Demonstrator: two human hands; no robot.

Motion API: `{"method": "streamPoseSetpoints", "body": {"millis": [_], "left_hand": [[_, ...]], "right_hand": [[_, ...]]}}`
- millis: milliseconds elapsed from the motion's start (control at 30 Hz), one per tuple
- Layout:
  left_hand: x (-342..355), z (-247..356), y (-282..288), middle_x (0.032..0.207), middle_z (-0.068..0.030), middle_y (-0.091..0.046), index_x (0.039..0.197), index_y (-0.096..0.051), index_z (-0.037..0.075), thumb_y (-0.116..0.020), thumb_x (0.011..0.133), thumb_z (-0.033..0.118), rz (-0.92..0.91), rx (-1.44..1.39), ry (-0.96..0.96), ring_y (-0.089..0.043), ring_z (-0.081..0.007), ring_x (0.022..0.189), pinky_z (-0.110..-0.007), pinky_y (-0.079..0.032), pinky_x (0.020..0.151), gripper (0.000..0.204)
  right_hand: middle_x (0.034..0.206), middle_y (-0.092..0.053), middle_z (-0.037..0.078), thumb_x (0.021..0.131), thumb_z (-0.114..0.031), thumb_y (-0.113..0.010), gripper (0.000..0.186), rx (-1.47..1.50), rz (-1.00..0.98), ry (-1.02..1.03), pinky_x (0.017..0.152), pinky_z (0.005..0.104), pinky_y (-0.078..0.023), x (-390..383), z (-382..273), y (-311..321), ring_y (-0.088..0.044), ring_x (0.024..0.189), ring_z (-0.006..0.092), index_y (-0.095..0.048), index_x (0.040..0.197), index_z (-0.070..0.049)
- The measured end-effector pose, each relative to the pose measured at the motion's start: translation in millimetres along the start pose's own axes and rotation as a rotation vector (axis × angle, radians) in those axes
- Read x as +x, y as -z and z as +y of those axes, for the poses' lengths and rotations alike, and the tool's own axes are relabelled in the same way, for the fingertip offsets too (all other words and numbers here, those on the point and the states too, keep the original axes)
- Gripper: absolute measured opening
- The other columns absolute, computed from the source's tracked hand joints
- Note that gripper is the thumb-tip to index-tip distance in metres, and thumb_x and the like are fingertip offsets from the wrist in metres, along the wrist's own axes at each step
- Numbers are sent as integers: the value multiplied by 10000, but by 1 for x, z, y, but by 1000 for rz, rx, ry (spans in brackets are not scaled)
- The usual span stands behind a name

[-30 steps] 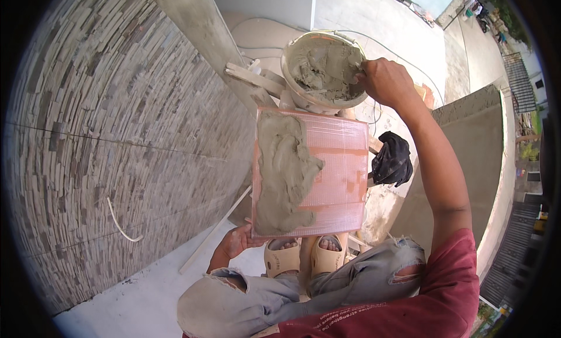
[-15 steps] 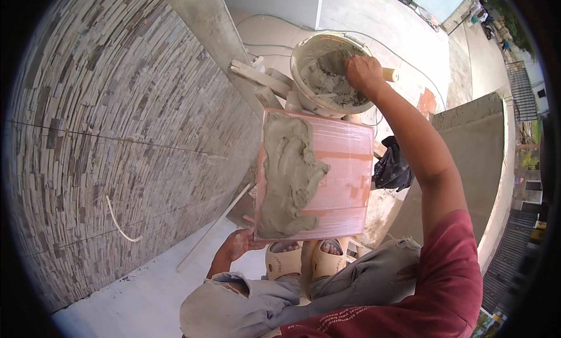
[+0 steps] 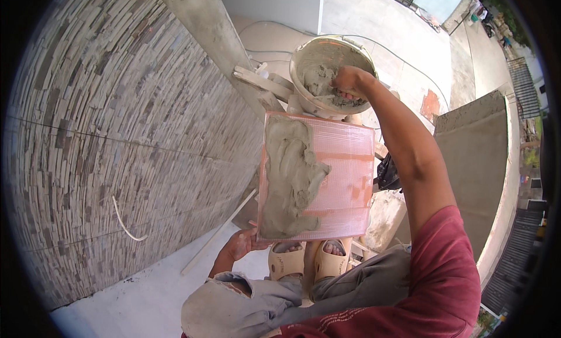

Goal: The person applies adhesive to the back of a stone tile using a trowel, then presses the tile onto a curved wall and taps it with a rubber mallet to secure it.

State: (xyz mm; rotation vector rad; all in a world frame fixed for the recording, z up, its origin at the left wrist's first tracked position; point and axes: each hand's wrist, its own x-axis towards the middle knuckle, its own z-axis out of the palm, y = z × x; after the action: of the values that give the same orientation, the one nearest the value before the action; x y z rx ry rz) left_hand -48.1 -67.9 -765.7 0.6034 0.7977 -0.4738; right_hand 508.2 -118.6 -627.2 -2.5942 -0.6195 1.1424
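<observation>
My right hand (image 3: 353, 82) is down inside a bucket (image 3: 302, 97) of wet grey mortar (image 3: 318, 78), fingers curled around a trowel that is largely hidden by the hand and mortar. Below the bucket lies a square pink tile (image 3: 343, 180), back face up with a gridded texture. Thick mortar (image 3: 283, 174) covers roughly its left half, with a ragged edge toward the middle. My left hand (image 3: 245, 240) grips the lower left edge of the tile. My sandalled feet (image 3: 286, 256) show just beyond that edge.
A stone-patterned wall (image 3: 128, 104) fills the left, with a thin pale strip (image 3: 219, 230) leaning near it. Wooden pieces (image 3: 263, 80) sit left of the bucket. A black cloth (image 3: 385, 174) is right of the tile, beside a low rendered wall (image 3: 467, 162). Cables cross the pale floor (image 3: 409, 28).
My right hand has moved from the bucket's right rim inward and down into the mortar, turning the trowel. My left hand stays on the tile's edge.
</observation>
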Motion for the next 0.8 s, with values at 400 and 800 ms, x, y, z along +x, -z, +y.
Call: {"method": "streamPoseSetpoints", "body": {"millis": [400, 800], "left_hand": [[0, 1, -2, 1325, -268, -602, 1388, -478, -93, -423, 1036, 371, 56, 13, 11, -592, -367, 1247, -474, -437, 1105, 585], [3, 0, -13, 1367, -150, -596, 1456, -437, 55, -418, 1051, 451, -18, -76, -141, -597, -300, 1235, -478, -465, 1068, 566]], "right_hand": [[633, -601, 57, 947, -332, -612, 379, 56, 137, 251, 484, 335, -459, -48, 16, 30, -556, 516, 162, -653, 788, 9], [809, -664, 78, 952, -193, -629, 213, -34, 450, 480, 616, 331, -481, -217, 114, -69, -616, 680, 210, -669, 971, 15]]}}
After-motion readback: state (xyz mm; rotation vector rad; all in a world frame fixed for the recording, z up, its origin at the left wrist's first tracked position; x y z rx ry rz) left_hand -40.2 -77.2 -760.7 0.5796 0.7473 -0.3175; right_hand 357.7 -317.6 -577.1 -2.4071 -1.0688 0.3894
